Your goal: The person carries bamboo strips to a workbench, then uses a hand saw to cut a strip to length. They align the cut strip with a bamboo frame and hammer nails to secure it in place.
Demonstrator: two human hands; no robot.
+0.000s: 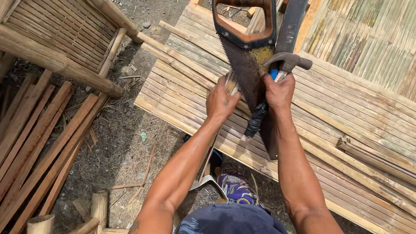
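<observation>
My left hand (221, 102) is closed around the end of a thin bamboo strip (230, 82), pinning it against the bamboo panel (367, 126) in front of me. My right hand (278, 91) is wrapped tight round a hammer (284, 64), gripping it close under the head, so the dark handle hangs out below my fist toward my knees. The hammer head sits just right of the strip and just above my knuckles. A rusty handsaw (247, 40) lies on the panel between my hands, its orange handle away from me and its toothed edge facing left, the blade running under my right hand. Off to my left, loose bamboo slats (29, 151) lie on the dirt beside a bamboo frame (50, 28).
</observation>
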